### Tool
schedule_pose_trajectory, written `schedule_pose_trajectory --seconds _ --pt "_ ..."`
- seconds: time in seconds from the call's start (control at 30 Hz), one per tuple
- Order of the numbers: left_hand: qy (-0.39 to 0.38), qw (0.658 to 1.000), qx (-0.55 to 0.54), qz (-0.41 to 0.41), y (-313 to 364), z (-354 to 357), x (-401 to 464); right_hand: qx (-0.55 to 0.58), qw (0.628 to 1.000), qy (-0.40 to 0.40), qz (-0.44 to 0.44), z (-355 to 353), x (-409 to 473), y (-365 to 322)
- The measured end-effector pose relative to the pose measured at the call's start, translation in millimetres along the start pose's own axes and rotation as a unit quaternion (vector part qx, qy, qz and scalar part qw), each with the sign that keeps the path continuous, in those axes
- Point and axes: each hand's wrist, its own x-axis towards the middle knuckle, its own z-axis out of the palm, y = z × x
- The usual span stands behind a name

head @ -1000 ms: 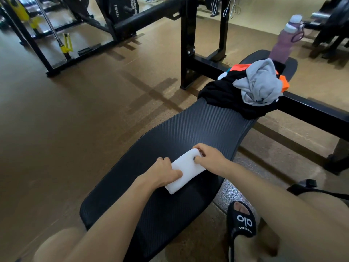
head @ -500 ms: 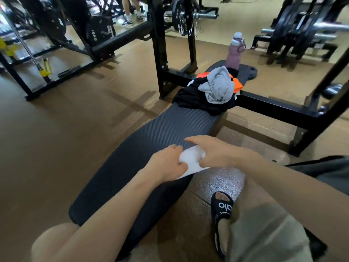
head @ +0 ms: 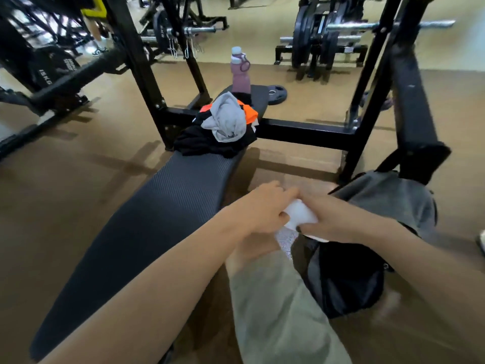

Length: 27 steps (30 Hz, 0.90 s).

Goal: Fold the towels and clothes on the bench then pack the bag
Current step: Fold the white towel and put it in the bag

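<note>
A folded white towel (head: 299, 215) is in the air to the right of the black bench (head: 168, 206), just above the dark opening of a grey bag (head: 388, 200) on the floor. My left hand (head: 265, 208) grips its left side and my right hand (head: 330, 219) grips its right side. Most of the towel is hidden by my fingers. At the far end of the bench lies a heap of clothes: a grey garment (head: 225, 119) on top of black cloth (head: 202, 143) and an orange piece (head: 250, 114).
A purple water bottle (head: 240, 72) stands on the bench's far end. Black rack uprights and a crossbar (head: 301, 132) frame the bench. Barbells and weight plates (head: 312, 40) stand behind. A small plate (head: 277, 94) lies on the floor. My knee in pale shorts (head: 275, 306) is below my hands.
Both hands lifted the folded towel off the bench and carried it right, over the bag's opening. My view swung right and up, bringing the grey bag into sight.
</note>
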Motion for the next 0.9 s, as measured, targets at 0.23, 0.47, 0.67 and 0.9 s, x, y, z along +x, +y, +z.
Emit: schedule_pose_trajectory --seconds 0.23,0.47,0.67,0.9 --pt "-0.142 0.988 -0.058 -0.010 48 65 31 0.000 0.986 -0.016 0.166 96 -52 87" --pt "-0.094 0.989 -0.110 0.009 72 103 64 -0.119 0.960 0.024 0.253 154 -73 171" --pt "-0.011 0.990 -0.133 -0.033 68 115 91 -0.151 0.934 -0.027 0.323 176 -30 200" --pt "0.008 0.992 -0.123 -0.012 53 122 119 -0.144 0.932 -0.012 0.332 194 43 225"
